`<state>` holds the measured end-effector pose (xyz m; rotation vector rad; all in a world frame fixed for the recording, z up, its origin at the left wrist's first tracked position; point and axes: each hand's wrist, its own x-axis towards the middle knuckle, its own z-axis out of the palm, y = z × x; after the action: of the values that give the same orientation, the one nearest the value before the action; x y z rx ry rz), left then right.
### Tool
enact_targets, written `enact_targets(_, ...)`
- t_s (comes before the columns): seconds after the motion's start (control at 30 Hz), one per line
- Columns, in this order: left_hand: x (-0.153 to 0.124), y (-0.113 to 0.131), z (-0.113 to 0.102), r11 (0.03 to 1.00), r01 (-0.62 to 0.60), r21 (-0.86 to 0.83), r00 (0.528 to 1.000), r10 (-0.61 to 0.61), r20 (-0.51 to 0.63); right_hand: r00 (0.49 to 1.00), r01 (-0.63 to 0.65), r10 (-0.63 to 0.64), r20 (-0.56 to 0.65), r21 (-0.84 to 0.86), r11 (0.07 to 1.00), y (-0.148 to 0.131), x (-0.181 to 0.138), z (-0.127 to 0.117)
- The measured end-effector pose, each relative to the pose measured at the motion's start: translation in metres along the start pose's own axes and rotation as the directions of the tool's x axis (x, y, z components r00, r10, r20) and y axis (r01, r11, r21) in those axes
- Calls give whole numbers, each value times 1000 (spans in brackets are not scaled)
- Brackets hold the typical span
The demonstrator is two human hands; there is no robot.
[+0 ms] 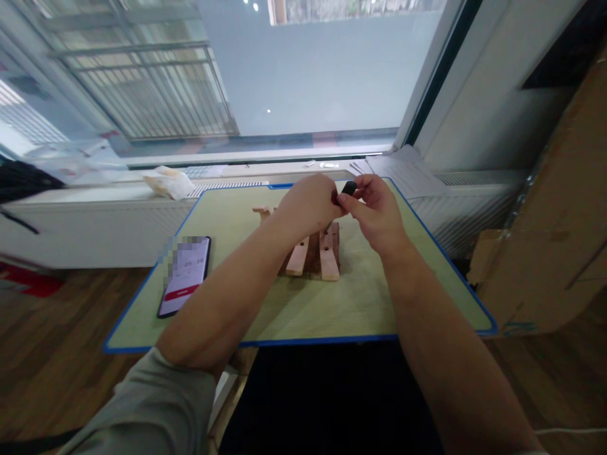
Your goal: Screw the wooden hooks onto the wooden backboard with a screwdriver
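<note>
Over the middle of the table, my left hand (313, 197) is closed, its fingers mostly turned away, so what it grips is hidden. My right hand (379, 212) meets it from the right and pinches a small black handle-like piece (349, 188) between thumb and fingers. Directly beneath both hands lies a wooden assembly: two pale wooden strips with dark holes, a left strip (298, 258) and a right strip (329, 262), resting on a darker reddish-brown wooden piece (312, 256). Another pale wooden end (261, 213) sticks out behind my left forearm.
The pale table board (365, 303) has a blue edge. At its left lies a phone (187, 275) with a lit screen. Behind are a windowsill with a crumpled white wrapper (168, 182) and papers (403, 165), above a radiator. A cardboard box (545, 253) stands at the right.
</note>
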<state>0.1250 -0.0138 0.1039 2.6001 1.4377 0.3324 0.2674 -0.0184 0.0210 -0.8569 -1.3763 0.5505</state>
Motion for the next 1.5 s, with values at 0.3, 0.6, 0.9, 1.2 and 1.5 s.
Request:
enact_targets(0.3,2,-3,-1,999,-41,13,999,41,30,998,32,-29,62,-47,998,-8,-2,-4)
enact_targets(0.6,0,1,-3,998,-46,41,998,44,51,996,81,-78,41,-87,993,-3,-2,-4)
enact_targets(0.9,2,-4,-1,995,-100,3,994,100,54,994,98,-94,50,-95,991,-4,-2,-3)
enact_targets(1.2,0,0,-6,999,-37,11,998,37,46,993,114,-115,-1,-117,987,-7,-5,-2)
enact_targets(1.5,3,-3,0,997,-63,42,997,61,39,991,131,-132,-7,-111,985,-7,-4,-2)
